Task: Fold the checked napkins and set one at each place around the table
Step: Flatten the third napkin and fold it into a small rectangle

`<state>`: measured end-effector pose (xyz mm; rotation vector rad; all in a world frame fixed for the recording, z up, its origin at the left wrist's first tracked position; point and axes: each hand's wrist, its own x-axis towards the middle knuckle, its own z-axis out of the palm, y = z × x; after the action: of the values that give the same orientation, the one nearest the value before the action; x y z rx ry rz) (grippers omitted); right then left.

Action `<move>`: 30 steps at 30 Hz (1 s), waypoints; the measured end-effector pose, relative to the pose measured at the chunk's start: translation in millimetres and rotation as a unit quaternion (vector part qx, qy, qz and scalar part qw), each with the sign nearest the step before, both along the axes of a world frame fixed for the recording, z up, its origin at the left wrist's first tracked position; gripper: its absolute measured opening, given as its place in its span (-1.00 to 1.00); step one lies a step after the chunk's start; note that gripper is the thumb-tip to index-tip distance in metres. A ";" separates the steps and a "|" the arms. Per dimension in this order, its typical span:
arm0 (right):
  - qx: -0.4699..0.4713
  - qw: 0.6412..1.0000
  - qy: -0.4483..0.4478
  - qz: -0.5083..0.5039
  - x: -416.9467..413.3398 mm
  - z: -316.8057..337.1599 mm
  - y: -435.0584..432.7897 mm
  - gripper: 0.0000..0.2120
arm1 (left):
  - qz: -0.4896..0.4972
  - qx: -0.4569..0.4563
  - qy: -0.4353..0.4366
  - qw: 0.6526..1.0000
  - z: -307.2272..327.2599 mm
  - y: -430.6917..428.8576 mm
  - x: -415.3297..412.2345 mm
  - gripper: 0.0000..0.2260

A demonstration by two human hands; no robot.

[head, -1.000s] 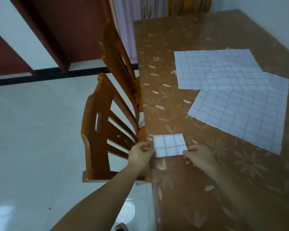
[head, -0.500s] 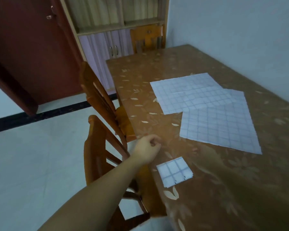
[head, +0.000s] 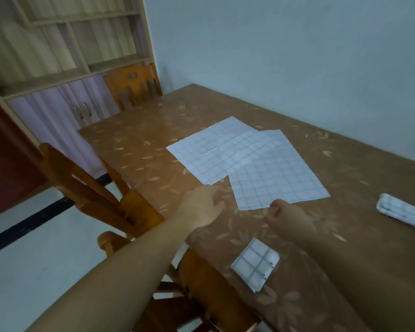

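Two unfolded checked napkins lie overlapping mid-table: the far one (head: pixel 209 149) and the near one (head: pixel 276 176) on top of it. A small folded napkin (head: pixel 255 263) rests near the table's left edge beside a chair. Another folded napkin (head: pixel 401 210) lies at the right. My left hand (head: pixel 203 204) hovers with loosely curled fingers just left of the near napkin's corner, holding nothing. My right hand (head: pixel 288 216) is curled, its fingers right at the near napkin's front edge; a grip on it cannot be made out.
The table (head: pixel 139 144) has a brown flowered cover and stands against a pale wall. Wooden chairs stand at its left side (head: pixel 86 185) and far end (head: pixel 132 87). A shelf cabinet (head: pixel 65 68) stands behind; light tiled floor lies at the left.
Both hands let go of the small folded napkin and moved forward to the near unfolded napkin. The view has lifted, and the second folded napkin at the right now shows.
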<state>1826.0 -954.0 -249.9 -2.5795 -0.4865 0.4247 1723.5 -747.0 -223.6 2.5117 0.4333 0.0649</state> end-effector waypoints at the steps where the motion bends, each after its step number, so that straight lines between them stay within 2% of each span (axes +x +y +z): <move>1: -0.002 1.000 -0.007 0.001 1.2 1.3 5.2 -0.63 | -0.009 0.033 0.007 0.999 1.5 7.2 2.5 -0.72; 5: -0.056 0.997 -0.054 0.003 0.7 8.8 28.4 -0.54 | -0.025 0.112 0.037 0.993 2.0 46.7 14.2 -0.70; 10: -0.109 0.989 -0.100 -0.008 3.7 13.8 73.9 -0.52 | -0.066 0.151 0.051 0.985 -5.9 115.1 36.7 -0.66; 18: -0.131 0.984 -0.053 -0.111 -11.1 5.5 202.7 -0.48 | -0.152 0.158 0.012 0.976 -17.9 266.3 53.9 -0.71; 21: -0.123 0.982 -0.046 -0.138 -9.2 3.0 238.5 -0.57 | -0.168 0.165 0.016 0.972 -20.9 309.4 68.4 -0.69; 26: -0.115 0.978 -0.026 -0.170 9.6 -12.3 269.9 -0.65 | -0.196 0.153 0.046 0.968 -38.6 336.5 113.0 -0.68; 30: -0.104 0.976 -0.004 -0.189 39.7 -40.0 285.0 -0.54 | -0.228 0.161 0.089 0.956 -57.8 335.6 154.7 -0.63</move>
<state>1865.8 -669.0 -289.9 -2.7909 0.0579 0.3455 1878.2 -411.4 -281.4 2.8875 -0.1100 -0.2939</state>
